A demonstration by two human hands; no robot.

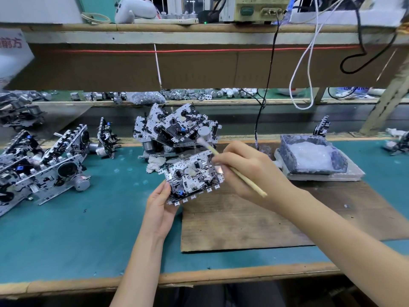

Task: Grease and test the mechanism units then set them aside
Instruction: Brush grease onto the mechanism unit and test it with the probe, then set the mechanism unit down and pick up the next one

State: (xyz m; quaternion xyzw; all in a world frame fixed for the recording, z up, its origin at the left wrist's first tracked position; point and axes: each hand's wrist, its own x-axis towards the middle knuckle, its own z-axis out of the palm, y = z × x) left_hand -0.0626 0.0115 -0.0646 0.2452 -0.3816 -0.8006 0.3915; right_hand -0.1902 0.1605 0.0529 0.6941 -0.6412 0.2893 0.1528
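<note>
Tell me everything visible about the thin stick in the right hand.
The stick is a long thin swab, pale wood by its look, with a small white fluffy tip. The right hand pinches it near its middle. It slants, tip up and away, bare end toward the forearm. The tip is past the far edge of the mechanism unit in the left hand, not on it.

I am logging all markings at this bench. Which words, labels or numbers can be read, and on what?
"前方" in red on the white sign, far left; the rest is cut off.
Blue print on the white container behind: too blurred to read.
Panel of the instrument, top: too small to read.
</note>
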